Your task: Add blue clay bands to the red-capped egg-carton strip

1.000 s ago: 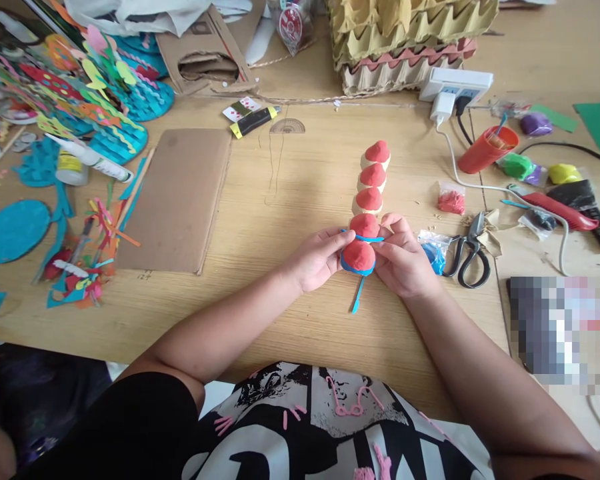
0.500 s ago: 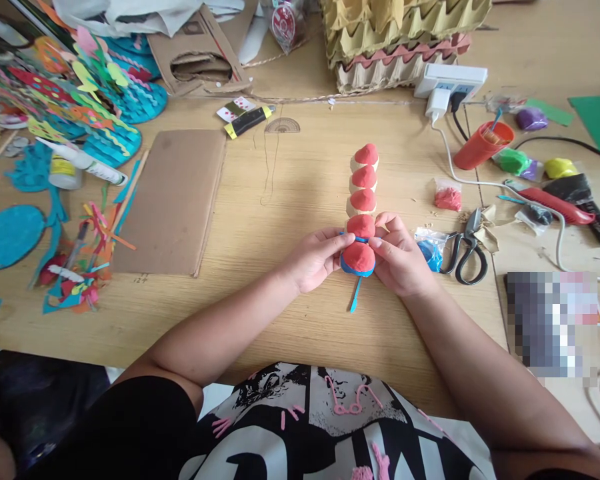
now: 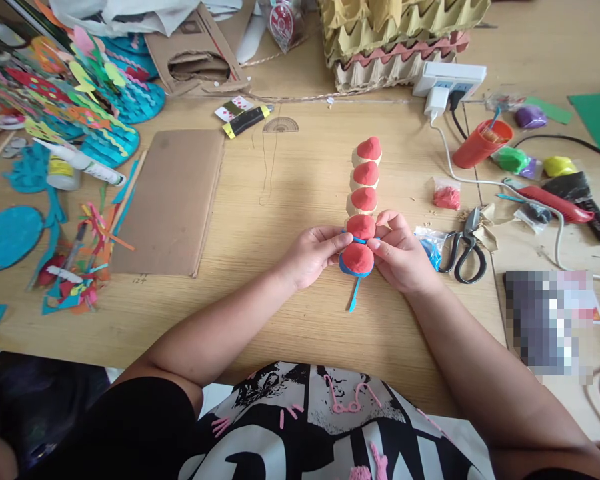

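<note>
A strip of egg carton cups (image 3: 359, 205), topped with red clay, runs away from me between my hands. Blue clay (image 3: 347, 269) wraps the base of the nearest cup. A thin blue clay strip (image 3: 361, 240) lies across the gap behind that cup. My left hand (image 3: 316, 253) pinches the strip's left end between thumb and fingers. At its right end, my right hand (image 3: 397, 252) pinches with thumb and forefinger, the other fingers curled. Under the near cup, a blue plastic clay tool (image 3: 353, 297) sticks out toward me.
To the right lie black-handled scissors (image 3: 467, 250), bagged blue clay (image 3: 433, 252), bagged red clay (image 3: 447, 195) and an orange cup (image 3: 483, 145). A cardboard sheet (image 3: 167, 200) and blue crafts (image 3: 11, 237) are at left. Egg trays (image 3: 385, 67) and a power strip (image 3: 450, 77) stand behind.
The far end of the carton strip has tilted slightly to the right and up. Both hands keep their pinch, and more of the blue clay strip shows between them.
</note>
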Demonstrator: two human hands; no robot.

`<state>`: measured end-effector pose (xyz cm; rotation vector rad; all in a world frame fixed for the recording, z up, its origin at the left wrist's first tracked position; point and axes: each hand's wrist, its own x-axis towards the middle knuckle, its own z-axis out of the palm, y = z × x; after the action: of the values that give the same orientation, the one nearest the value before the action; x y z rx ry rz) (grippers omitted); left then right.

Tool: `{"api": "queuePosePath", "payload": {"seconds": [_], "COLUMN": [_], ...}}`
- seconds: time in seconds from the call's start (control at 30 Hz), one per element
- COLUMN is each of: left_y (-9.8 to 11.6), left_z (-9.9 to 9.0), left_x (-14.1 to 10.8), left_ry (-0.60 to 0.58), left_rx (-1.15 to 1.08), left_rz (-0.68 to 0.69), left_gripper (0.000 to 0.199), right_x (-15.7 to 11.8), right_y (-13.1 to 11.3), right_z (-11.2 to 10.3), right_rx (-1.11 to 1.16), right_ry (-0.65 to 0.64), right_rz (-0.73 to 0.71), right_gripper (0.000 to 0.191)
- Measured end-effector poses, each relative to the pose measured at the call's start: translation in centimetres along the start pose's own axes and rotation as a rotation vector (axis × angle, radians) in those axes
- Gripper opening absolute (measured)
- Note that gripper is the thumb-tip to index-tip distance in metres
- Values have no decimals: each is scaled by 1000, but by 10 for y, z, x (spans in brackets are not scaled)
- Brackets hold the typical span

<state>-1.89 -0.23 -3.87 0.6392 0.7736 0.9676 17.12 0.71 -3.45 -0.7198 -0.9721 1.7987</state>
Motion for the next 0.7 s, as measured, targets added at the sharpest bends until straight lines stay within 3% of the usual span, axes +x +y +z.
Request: {"api": "queuePosePath", "payload": {"seconds": [0.13, 0.37, 0.7], "left_y": [1, 5, 6], "left_z": [0, -4, 0], "left_x": [0, -1, -1], "left_ry": [-8, -126, -92], "left_rx": [29, -30, -130], "left_rz": [30, 25, -31], "left_gripper": [45, 38, 39], "right_x": [1, 0, -1], "right_y": [0, 0, -2], "right_z": [0, -1, 2], "right_rx": [-22, -11, -74], "right_ry": [13, -16, -23], "right_rz": [-1, -27, -33], "right_gripper": [46, 44, 47]}}
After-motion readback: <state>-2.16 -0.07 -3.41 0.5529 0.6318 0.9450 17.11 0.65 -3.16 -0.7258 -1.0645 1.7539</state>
